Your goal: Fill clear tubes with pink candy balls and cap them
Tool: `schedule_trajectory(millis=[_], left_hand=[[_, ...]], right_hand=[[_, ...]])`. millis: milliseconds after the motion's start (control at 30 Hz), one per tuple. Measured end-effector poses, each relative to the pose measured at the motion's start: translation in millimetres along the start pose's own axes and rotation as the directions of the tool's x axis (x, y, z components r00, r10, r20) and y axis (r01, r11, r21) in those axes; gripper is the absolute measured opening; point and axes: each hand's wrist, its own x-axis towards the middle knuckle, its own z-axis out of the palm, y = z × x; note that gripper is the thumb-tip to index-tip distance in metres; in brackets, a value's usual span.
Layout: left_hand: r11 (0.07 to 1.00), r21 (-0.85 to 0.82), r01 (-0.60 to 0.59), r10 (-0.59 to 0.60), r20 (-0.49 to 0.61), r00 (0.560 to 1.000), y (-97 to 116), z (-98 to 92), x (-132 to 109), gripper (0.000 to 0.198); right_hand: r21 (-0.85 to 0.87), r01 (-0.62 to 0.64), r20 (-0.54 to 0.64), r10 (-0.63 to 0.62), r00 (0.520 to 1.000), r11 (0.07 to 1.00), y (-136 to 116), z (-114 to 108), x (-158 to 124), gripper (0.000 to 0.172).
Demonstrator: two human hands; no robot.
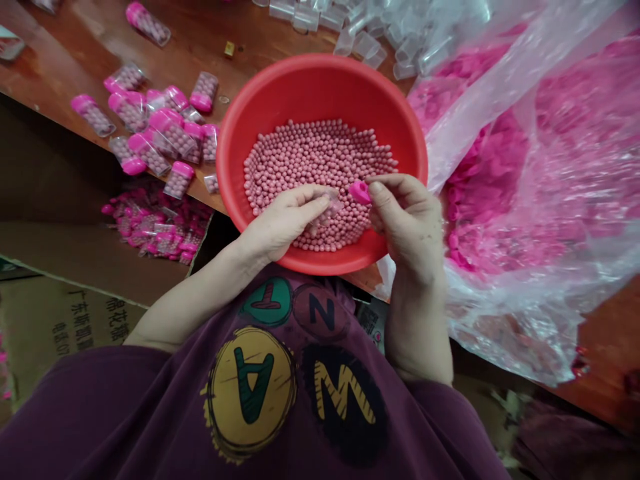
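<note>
While both hands work over the red plastic basin, we find the left hand curled around a clear plastic tube, its fingers closed and the tube held low over the pink beads. Those fingers partly hide the tube, so we cannot tell its fill level. The right hand pinches a pink cap between thumb and forefinger, with the remaining fingers folded inward, and holds it just beside the tube.

The basin stands at the near edge of the wooden bench. Capped tubes lie in a loose heap toward the left side of the bench, uncapped clear tubes lie along its far edge, and a clear plastic bag of pink caps covers its right side.

We identify three hazards. If the tube tips mouth-down, its contents could spill back into the basin. If the pinch slackens or the cap meets the tube off-axis, the cap could drop among the beads. Because the basin sits so near the edge, a knock from a forearm could tilt it and shed beads toward the cardboard box below.
</note>
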Motion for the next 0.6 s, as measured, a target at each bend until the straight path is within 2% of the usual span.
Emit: schedule_trajectory(millis=[100,167,300,367,467,600], left_hand=[[0.997,-0.069,0.027,-0.022,0.078,0.997,-0.2,0.1,-1.4,0.009],[0.997,-0.074,0.009,-0.001,0.107,0.994,-1.6,-1.0,-1.5,0.008],[0.995,-0.096,-0.012,0.021,0.086,0.996,-4.9,-4.3,0.0,0.011],[0.993,-0.116,-0.002,0.010,0.073,0.997,-5.6,-4.9,0.6,0.011],[0.992,-0.126,0.007,0.002,0.065,0.998,-5.1,-3.7,0.3,0.013],[0.994,-0.108,-0.024,0.031,0.069,0.997,-5.2,-1.0,0.2,0.014]], right_hand=[[0.000,0.073,-0.049,-0.073,0.996,0.997,0.4,12.9,-2.1,0.044],[-0.081,0.147,-0.040,-0.151,0.988,0.986,-2.7,20.7,-4.7,0.038],[-0.300,0.331,0.034,-0.337,0.941,0.895,-9.1,22.0,-9.2,0.019],[-0.338,0.370,0.058,-0.374,0.926,0.865,-9.1,19.8,-9.9,0.016],[-0.294,0.330,0.015,-0.341,0.940,0.897,-6.3,23.0,-10.5,0.018],[-0.239,0.204,-0.112,-0.235,0.966,0.949,-5.1,36.7,-15.8,0.022]])
